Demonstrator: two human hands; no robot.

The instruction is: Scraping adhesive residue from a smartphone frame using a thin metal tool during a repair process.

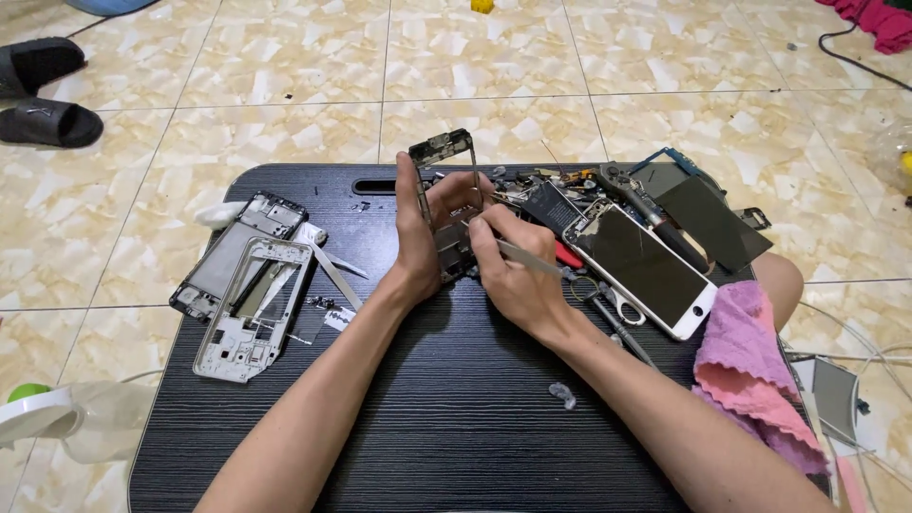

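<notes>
No packages, labels or signs can be made out, and no containers show on the desk (456, 418), a dark wood-grain board resting over a tiled floor (285, 66).

The left hand (418, 237) has its grip closed around a stripped phone frame (446, 185). The frame is held upright at the middle rear of the desk, long axis roughly vertical, top end pointing away from the person. Its lower part is hidden behind both hands.

The right hand (518, 271) has its grip pinched shut on metal tweezers (527, 255), tips meeting the frame's lower section, handle trailing right.

Left of the hands lie a silver phone frame (252, 313) overlapping a dark phone body (223, 261), long axes running near to far. To the right lie a white-edged phone screen (646, 266), a dark panel (712, 223), loose parts and a pink cloth (750, 366) at the desk's right edge. Black sandals (43, 95) sit on the floor, far left.
</notes>
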